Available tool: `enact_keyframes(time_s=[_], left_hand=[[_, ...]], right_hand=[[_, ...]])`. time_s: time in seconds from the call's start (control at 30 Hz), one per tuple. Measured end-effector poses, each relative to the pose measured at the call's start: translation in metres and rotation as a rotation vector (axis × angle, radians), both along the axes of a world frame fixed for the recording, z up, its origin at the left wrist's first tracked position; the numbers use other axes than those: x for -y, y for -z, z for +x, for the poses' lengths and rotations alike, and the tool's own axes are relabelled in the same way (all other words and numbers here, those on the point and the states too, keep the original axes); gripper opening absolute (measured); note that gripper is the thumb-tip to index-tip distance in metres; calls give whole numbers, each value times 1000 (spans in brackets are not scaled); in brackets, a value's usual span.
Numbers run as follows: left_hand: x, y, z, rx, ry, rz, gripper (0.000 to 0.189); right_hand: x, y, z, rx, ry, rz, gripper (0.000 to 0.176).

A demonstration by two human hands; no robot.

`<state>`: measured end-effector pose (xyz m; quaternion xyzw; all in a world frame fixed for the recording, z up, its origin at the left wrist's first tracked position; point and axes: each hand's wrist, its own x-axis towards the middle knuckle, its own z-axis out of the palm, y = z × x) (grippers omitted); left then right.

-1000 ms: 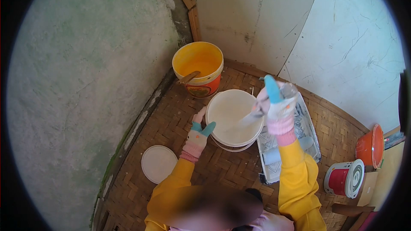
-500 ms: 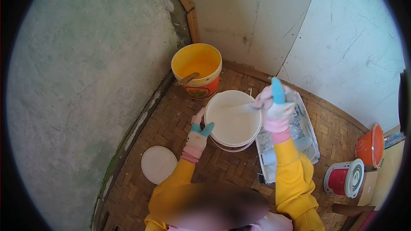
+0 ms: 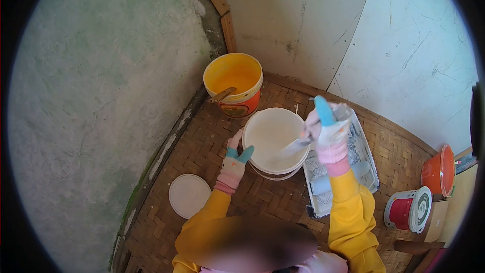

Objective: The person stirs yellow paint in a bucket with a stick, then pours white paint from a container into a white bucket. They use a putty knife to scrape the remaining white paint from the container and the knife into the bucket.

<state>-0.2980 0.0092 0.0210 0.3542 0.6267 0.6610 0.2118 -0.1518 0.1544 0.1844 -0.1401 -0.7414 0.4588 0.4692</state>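
A white paint bucket (image 3: 246, 147) stands on the floor, with smooth white paint (image 3: 273, 129) inside. My left hand (image 3: 237, 159), in a pink, white and teal glove, steadies it from the left, thumb by the rim and fingers along the outer side. In my gloved right hand (image 3: 331, 124), closed above the bucket's right rim, is a flat, paint-coated stick (image 3: 296, 146). The lower end of this stick dips into the paint, where it is blurred. Under my right forearm lies a paint tray (image 3: 374, 174) with a light blue roller (image 3: 322, 185) in it.
Behind the bucket stands a yellow-lined pail (image 3: 206, 82) with a wooden stick (image 3: 222, 95) in it. A round white lid (image 3: 189, 195) lies at the left. An orange bucket (image 3: 433, 172) and a red-and-white tub (image 3: 399, 211) are at the right. Walls close off the left and back.
The stick has swung through the paint from the bucket's middle toward its near right part. My right hand has dipped slightly, while my left hand keeps its place on the bucket.
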Motion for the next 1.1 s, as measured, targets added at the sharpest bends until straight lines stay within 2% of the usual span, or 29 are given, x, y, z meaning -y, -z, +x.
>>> enact_keyframes(time_s=[0.03,0.07,0.1,0.17,0.2,0.23,0.3,0.33,0.43,0.47,0.5,0.57,0.6,0.63,0.7,0.73,0.77,0.83,0.87,0.9,0.97,1.0,1.03,1.1], left_hand=[[0,-1,0,1,-1,-1,53],[0,-2,1,-16,-13,-12,54],[-1,-4,2,-33,-24,-21,54],[0,-5,3,-9,-16,-23,54],[-1,-6,3,11,-11,-28,53],[-2,-4,2,8,-8,-26,53],[-1,1,1,23,-8,3,53],[-2,0,1,20,-11,4,53],[-1,-5,4,12,-17,12,53],[-1,-8,4,-21,-24,-3,53],[-1,-8,4,-54,-30,-19,53],[-1,-8,4,-45,-25,-20,52],[0,-7,3,-34,-20,-20,52],[1,-7,3,-35,-25,-23,52],[1,-6,4,6,-13,-3,53],[0,-6,4,8,-12,-1,53],[0,-6,5,-10,-21,-15,53],[-1,-6,4,-30,-27,-28,53],[-1,-6,4,-57,-28,-35,53],[0,-6,3,-84,-31,-43,53],[2,-8,5,-74,-32,-66,52],[3,-9,5,-61,-35,-85,52],[3,-10,4,-60,-38,-85,52],[2,-9,6,-95,-48,-65,52]], right_hand=[[-5,-3,1,-7,-106,-335,6],[-9,3,-3,-176,-83,-510,8],[-8,7,-4,-173,-82,-509,8],[4,13,-6,-122,72,-169,9],[13,12,-7,-204,-47,-451,12],[11,11,-6,-207,-46,-449,12],[3,10,-2,127,63,474,9],[1,9,-4,123,61,475,9],[-6,7,-7,-271,-84,-325,5],[1,7,-8,-227,19,-222,4],[8,10,-8,-225,17,-223,4],[18,14,-8,-133,57,-2,8],[12,16,-8,-50,124,300,9],[7,15,-6,-51,120,296,9],[2,1,-3,-186,-28,-486,10],[2,-2,-4,-226,19,-557,13],[-1,6,-6,-225,21,-555,13],[2,18,-14,-126,221,304,16],[12,19,-8,-201,-63,-304,14],[12,14,-6,-204,-62,-305,14],[7,6,-1,11,-37,92,14],[3,0,3,62,-62,-348,15],[-3,3,2,63,-65,-349,15],[-11,15,-1,-195,-26,-265,16]])
